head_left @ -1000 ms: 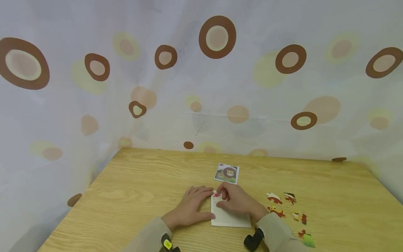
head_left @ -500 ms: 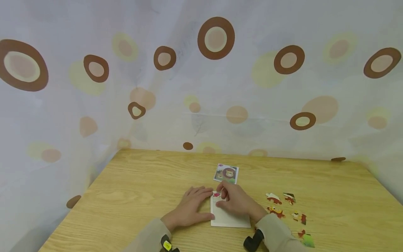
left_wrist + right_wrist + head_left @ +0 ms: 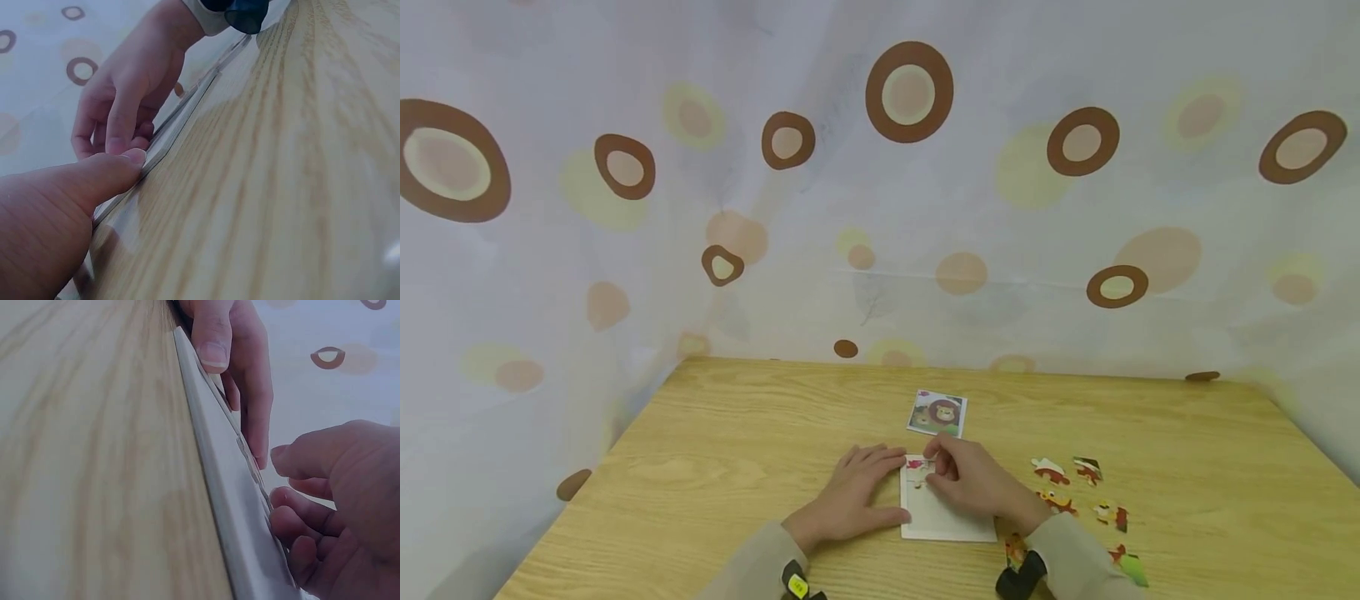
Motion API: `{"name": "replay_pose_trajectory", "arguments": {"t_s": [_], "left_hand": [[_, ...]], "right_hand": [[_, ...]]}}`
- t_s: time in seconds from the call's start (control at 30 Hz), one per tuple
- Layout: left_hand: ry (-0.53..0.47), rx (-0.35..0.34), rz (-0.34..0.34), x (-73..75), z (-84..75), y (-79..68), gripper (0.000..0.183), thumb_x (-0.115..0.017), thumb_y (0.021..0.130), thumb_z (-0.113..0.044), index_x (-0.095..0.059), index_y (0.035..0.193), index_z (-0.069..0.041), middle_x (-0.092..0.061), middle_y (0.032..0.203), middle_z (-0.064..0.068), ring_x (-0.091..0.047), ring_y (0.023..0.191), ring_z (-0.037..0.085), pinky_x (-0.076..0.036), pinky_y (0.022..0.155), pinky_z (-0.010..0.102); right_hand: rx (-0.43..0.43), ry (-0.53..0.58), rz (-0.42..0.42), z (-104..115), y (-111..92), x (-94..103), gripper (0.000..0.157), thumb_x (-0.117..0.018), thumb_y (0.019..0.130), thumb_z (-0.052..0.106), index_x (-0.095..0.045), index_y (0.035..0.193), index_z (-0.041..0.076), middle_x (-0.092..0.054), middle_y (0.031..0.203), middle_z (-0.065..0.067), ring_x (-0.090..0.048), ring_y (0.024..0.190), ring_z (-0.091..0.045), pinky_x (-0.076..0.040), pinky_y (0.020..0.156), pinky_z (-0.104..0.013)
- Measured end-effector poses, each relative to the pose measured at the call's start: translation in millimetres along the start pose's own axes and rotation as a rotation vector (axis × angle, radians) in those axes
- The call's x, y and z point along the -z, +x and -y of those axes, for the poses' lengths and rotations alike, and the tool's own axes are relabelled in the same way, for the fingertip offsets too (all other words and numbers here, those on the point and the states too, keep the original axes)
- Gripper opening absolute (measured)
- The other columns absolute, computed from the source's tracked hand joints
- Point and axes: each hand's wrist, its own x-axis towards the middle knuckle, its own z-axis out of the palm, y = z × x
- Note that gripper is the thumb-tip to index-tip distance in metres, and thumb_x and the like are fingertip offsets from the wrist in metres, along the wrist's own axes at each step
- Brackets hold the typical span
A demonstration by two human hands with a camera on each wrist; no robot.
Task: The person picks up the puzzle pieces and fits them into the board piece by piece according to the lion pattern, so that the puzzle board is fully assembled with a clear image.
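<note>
A white puzzle board (image 3: 951, 517) lies flat on the table. My left hand (image 3: 853, 496) rests along its left side, fingers extended and thumb on the edge, as the thumb (image 3: 119, 169) also shows in the left wrist view. A pink-printed puzzle piece (image 3: 914, 463) sits in the board's far-left corner, with a pale piece (image 3: 918, 478) beside it. Over that part of the board hovers my right hand (image 3: 973, 482), fingers loosely bent. In the right wrist view, a gap shows between its thumb (image 3: 300, 459) and fingertips, with nothing seen between them.
A lion picture card (image 3: 938, 412) lies beyond the board. Several loose puzzle pieces, among them a white-and-red piece (image 3: 1049, 470) and a green one (image 3: 1131, 568), are spread to the right. A patterned curtain (image 3: 880, 208) stands behind the wooden table (image 3: 737, 433).
My right hand has drawn slightly right and away from the far-left corner, uncovering more of the pieces there. An orange piece now shows near the right wrist. My left hand stays put.
</note>
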Motion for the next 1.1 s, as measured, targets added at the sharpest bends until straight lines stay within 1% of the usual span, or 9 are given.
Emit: {"name": "replay_pose_trajectory", "arguments": {"t_s": [0.23, 0.43, 0.53, 0.67, 0.73, 0.83, 0.93, 1.07, 1.1], "left_hand": [[0.010, -0.009, -0.006, -0.2, 0.3, 0.5, 0.071, -0.065, 0.086, -0.050, -0.046, 0.142, -0.011, -0.041, 0.151, 0.001, -0.031, 0.142, 0.031, -0.014, 0.117, 0.058], [0.022, -0.008, -0.005, 2.4, -1.4, 1.1, 0.071, -0.066, 0.086, -0.049, -0.046, 0.142, -0.011, -0.042, 0.151, 0.002, -0.032, 0.141, 0.030, -0.014, 0.117, 0.057], [0.028, -0.004, -0.004, 3.1, -2.2, 0.3, 0.072, -0.066, 0.086, -0.050, -0.045, 0.143, -0.012, -0.041, 0.151, 0.002, -0.031, 0.142, 0.030, -0.014, 0.118, 0.056], [0.036, -0.005, -0.002, 2.3, -1.6, -1.2, 0.072, -0.065, 0.086, -0.050, -0.045, 0.143, -0.011, -0.040, 0.151, 0.002, -0.031, 0.142, 0.030, -0.013, 0.118, 0.056], [0.034, -0.013, -0.005, 2.1, -0.2, -0.9, 0.072, -0.065, 0.086, -0.050, -0.045, 0.143, -0.011, -0.041, 0.151, 0.002, -0.032, 0.142, 0.030, -0.014, 0.117, 0.057], [0.032, -0.031, -0.019, 2.0, 1.9, 0.1, 0.072, -0.064, 0.086, -0.051, -0.046, 0.142, -0.010, -0.041, 0.151, 0.003, -0.032, 0.141, 0.031, -0.015, 0.117, 0.058], [0.027, -0.037, -0.026, 0.8, 3.6, -0.9, 0.071, -0.064, 0.086, -0.051, -0.046, 0.142, -0.009, -0.042, 0.150, 0.004, -0.033, 0.140, 0.031, -0.016, 0.116, 0.059], [0.014, -0.023, -0.026, 1.0, 4.4, -5.8, 0.072, -0.065, 0.086, -0.051, -0.047, 0.141, -0.009, -0.043, 0.149, 0.004, -0.033, 0.140, 0.032, -0.016, 0.116, 0.060], [0.012, -0.022, -0.027, 1.3, 4.6, -6.5, 0.072, -0.066, 0.086, -0.051, -0.047, 0.141, -0.008, -0.043, 0.149, 0.004, -0.033, 0.140, 0.032, -0.016, 0.116, 0.060]], "right_hand": [[0.007, -0.006, -0.030, -3.8, -14.8, 13.8, 0.015, -0.066, 0.088, 0.005, -0.059, 0.101, 0.004, -0.051, 0.075, 0.006, -0.043, 0.062, 0.001, -0.041, 0.055, -0.018], [0.019, -0.015, -0.045, -11.2, -25.4, 34.0, 0.013, -0.064, 0.090, 0.006, -0.059, 0.102, 0.002, -0.054, 0.079, 0.005, -0.043, 0.063, 0.001, -0.043, 0.054, -0.019], [-0.016, 0.008, -0.016, -13.9, -31.2, 46.0, 0.013, -0.062, 0.092, 0.007, -0.059, 0.103, 0.003, -0.055, 0.082, 0.003, -0.045, 0.063, -0.001, -0.044, 0.055, -0.020], [-0.053, 0.001, 0.010, -20.9, -40.8, 61.3, 0.015, -0.062, 0.093, 0.010, -0.059, 0.105, 0.002, -0.055, 0.087, 0.000, -0.046, 0.064, -0.002, -0.044, 0.056, -0.021], [-0.065, -0.024, 0.012, -26.1, -45.9, 69.5, 0.016, -0.062, 0.093, 0.010, -0.058, 0.106, 0.002, -0.055, 0.088, 0.000, -0.047, 0.064, -0.002, -0.045, 0.057, -0.022], [-0.123, -0.082, 0.013, -33.8, -53.7, 82.2, 0.018, -0.063, 0.092, 0.010, -0.059, 0.107, 0.001, -0.056, 0.090, -0.001, -0.047, 0.065, -0.003, -0.045, 0.058, -0.023], [-0.189, -0.138, 0.017, -41.4, -60.9, 90.6, 0.020, -0.066, 0.090, 0.011, -0.059, 0.106, 0.001, -0.057, 0.092, -0.003, -0.051, 0.071, -0.006, -0.047, 0.062, -0.025], [-0.258, -0.141, 0.047, -51.1, -63.7, 96.4, 0.027, -0.070, 0.088, 0.018, -0.060, 0.107, 0.001, -0.058, 0.097, -0.006, -0.055, 0.082, -0.013, -0.051, 0.070, -0.030], [-0.259, -0.143, 0.055, -53.5, -64.0, 97.9, 0.029, -0.071, 0.088, 0.020, -0.061, 0.107, 0.001, -0.058, 0.099, -0.007, -0.055, 0.084, -0.015, -0.051, 0.071, -0.031]]}}
